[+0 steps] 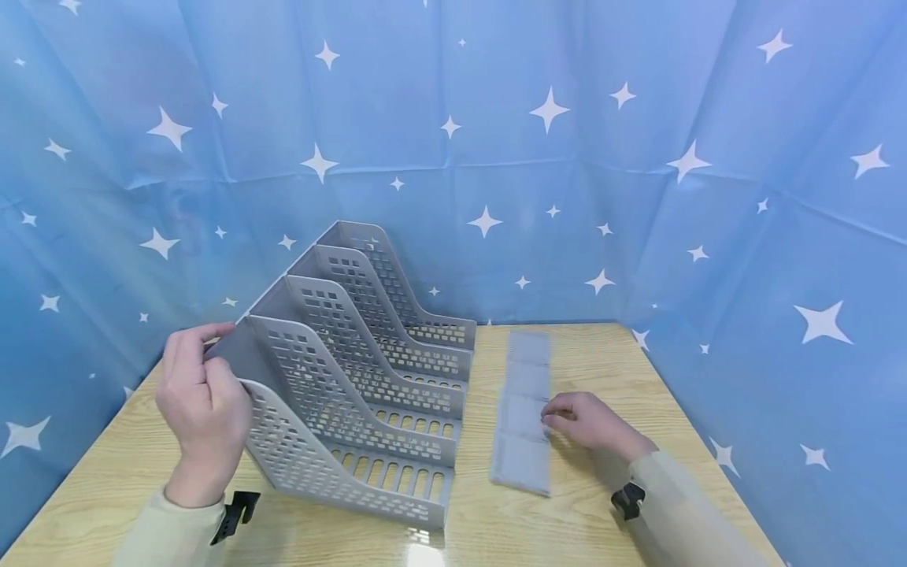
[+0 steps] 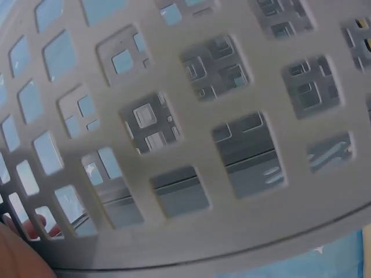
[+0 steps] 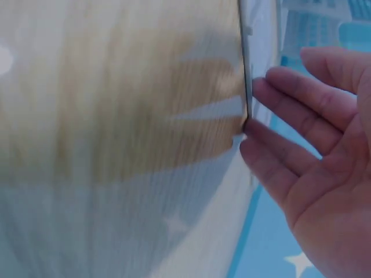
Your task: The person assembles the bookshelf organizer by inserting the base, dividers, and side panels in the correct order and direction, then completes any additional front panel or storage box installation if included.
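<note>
A grey plastic file organizer (image 1: 354, 472) with several perforated upright dividers stands on the table, its near left side toward me. My left hand (image 1: 201, 402) grips its back edge at the near left corner. In the left wrist view the perforated side wall (image 2: 191, 231) fills most of the frame, with only a bit of the hand at the lower left. Right of the organizer lies a long flat grey plastic panel (image 1: 523, 421) made of several joined sections. My right hand (image 1: 591, 421) is at the panel's right edge, and in the right wrist view its loosely extended fingertips (image 3: 252, 153) touch that edge.
The wood-grain table (image 1: 602, 520) carries both plastic pieces. A blue curtain (image 1: 460, 87) with white stars hangs behind the table and along its sides. Black wrist mounts (image 1: 627, 500) sit on both sleeves.
</note>
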{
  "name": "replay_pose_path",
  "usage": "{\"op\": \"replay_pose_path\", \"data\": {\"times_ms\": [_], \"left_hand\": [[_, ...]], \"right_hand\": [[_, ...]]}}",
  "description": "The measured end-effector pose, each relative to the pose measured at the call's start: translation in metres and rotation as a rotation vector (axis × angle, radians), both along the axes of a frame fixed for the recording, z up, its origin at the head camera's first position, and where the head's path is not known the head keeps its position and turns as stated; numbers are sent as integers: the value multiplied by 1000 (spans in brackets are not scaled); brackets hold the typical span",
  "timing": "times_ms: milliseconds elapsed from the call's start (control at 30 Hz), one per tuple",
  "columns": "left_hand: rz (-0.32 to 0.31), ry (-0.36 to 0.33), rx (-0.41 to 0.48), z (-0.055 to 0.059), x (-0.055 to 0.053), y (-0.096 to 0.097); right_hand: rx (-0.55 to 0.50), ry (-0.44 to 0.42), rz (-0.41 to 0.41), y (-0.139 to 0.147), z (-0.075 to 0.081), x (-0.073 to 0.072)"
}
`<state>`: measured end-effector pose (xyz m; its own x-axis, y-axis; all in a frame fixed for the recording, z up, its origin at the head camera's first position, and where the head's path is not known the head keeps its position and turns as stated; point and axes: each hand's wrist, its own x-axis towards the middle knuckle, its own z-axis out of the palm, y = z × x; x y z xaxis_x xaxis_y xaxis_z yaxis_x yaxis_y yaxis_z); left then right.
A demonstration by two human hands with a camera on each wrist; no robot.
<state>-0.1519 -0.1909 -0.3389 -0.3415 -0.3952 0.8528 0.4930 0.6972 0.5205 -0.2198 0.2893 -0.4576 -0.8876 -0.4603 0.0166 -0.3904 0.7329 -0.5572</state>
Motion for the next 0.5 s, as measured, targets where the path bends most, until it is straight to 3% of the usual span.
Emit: {"op": "replay_pose_path", "data": {"times_ms": [267,500], "left_hand": [[-3,4,-51,-2,5,9],[-39,-3,-59,-2,10,14]], "right_hand": [[-20,33,139,-27,0,18],[-50,17,158,-36,-2,23]]}}
